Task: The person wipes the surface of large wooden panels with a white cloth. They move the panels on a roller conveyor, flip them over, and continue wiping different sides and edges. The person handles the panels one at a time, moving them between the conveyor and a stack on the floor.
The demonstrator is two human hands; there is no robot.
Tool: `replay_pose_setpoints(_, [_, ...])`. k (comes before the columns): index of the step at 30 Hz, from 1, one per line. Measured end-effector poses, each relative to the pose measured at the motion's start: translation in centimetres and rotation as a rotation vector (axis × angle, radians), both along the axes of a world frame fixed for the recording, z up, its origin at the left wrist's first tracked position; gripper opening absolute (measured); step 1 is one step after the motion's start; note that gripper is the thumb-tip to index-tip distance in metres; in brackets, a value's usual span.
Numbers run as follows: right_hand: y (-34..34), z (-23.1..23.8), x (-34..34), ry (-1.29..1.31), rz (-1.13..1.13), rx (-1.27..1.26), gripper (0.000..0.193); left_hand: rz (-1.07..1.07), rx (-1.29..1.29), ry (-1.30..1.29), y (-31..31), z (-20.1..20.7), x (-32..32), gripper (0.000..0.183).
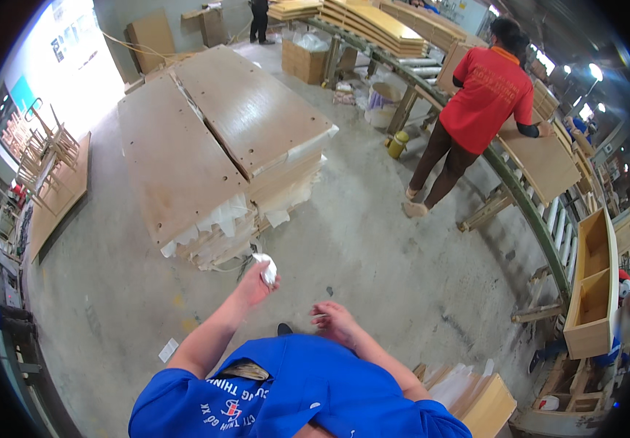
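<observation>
Left grip [253, 286] pinching white wad [267, 269].
Right grip [335, 323] loosely spread; advisable: hold wad firmly, clear of board stack [183, 153].

Red-shirted co-worker [486, 102] at roller conveyor [525, 198], cardboard box [304, 62], 2-compartment wooden case [594, 277]

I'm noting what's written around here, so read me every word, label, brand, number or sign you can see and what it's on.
I won't copy out wording, but here is where it shows:
Blue shirt: white lettering and a small emblem, upside down.
Red shirt: orange lettering across the back, partly blurred.
White slip on the floor: too small to read.
White wad in the left hand: no print visible.
</observation>
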State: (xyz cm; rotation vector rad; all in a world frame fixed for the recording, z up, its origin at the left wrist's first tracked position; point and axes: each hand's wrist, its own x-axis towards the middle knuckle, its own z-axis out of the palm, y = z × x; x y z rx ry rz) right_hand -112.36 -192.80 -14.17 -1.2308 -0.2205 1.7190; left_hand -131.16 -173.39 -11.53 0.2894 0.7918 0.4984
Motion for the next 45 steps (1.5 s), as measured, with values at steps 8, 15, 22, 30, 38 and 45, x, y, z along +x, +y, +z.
replay_pose_setpoints(8, [-1.5,-4.3,9.7,-0.268,-0.276,-0.353,0.021,-0.144,0.368,0.264,11.4,0.7,5.5,0.032])
replay_pose_setpoints(15, [10.7,-2.5,19.6,-0.372,-0.283,-0.203,0.022,-0.379,0.586,0.445,18.7,-0.1,17.9,0.043])
replay_pose_setpoints(22, [27.7,4.0,34.8,-0.393,-0.075,0.051,0.032,-0.547,0.809,0.484,25.7,1.6,36.2,0.051])
replay_pose_setpoints(30, [41.7,4.8,45.7,-0.123,0.024,0.200,0.037,-0.743,1.168,0.230,35.3,3.9,50.7,0.058])
replay_pose_setpoints(38, [50.0,4.6,60.5,-0.281,-0.344,0.228,0.020,-1.173,1.113,0.284,46.6,5.1,67.6,0.055])
replay_pose_setpoints(45, [55.1,5.0,72.2,-0.449,-0.571,0.271,0.017,-1.494,1.216,0.179,53.8,6.3,82.1,0.046])
